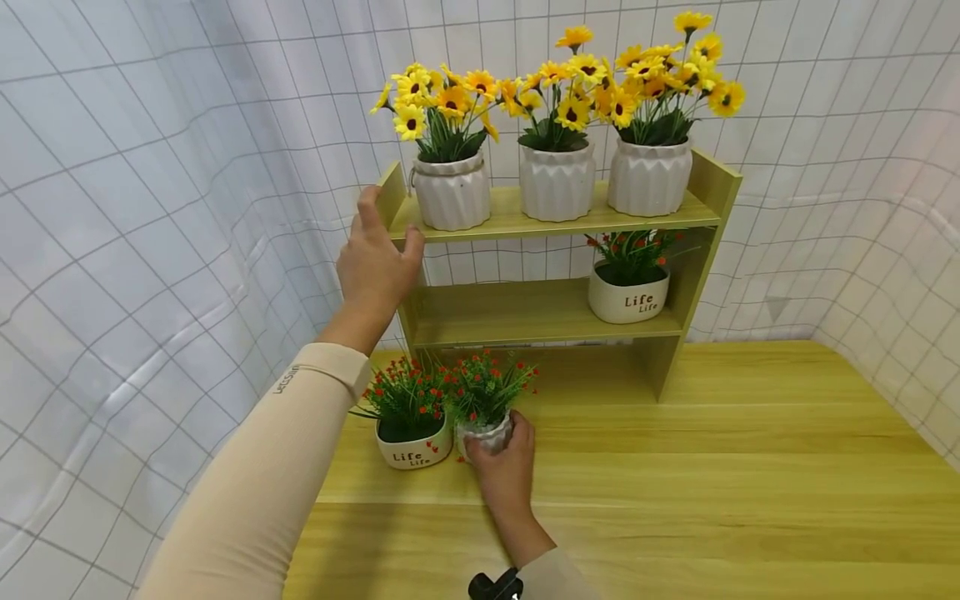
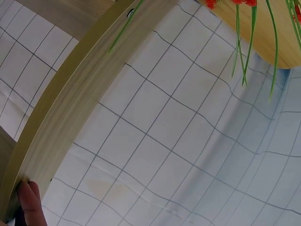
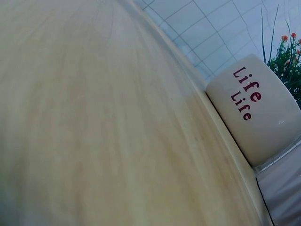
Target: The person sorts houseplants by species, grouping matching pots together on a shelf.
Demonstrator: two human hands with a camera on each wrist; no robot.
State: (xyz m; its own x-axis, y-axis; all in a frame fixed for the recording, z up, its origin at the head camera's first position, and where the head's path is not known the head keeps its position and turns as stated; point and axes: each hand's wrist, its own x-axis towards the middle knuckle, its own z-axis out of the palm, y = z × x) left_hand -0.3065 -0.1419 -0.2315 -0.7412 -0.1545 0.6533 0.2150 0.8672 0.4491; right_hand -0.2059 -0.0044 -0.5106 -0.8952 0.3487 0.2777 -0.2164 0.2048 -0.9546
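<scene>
Right hand: the right hand [image 1: 508,467] is wrapped round the small white ribbed pot of red-flowered greenery [image 1: 486,433], fingers curled on its near side; the pot stands on the light wooden tabletop [image 1: 712,467].
Left hand: the left hand [image 1: 375,262] is raised, fingers relaxed and not clenched, resting against the left upright of the pale wooden two-tier shelf [image 1: 525,312]; the left wrist view shows a fingertip [image 2: 30,202] touching that board.
Key relation: the ribbed pot lies directly ahead of the right hand, long axis upright; the right hand is far nearer than the left. The shelf's middle tier sits above and behind it.
Neighbour: a cream round pot lettered "Life" [image 1: 414,450] stands just beside it, to its left.
Appearance: short, fluted, matt white; dense green sprigs with red buds.
</scene>
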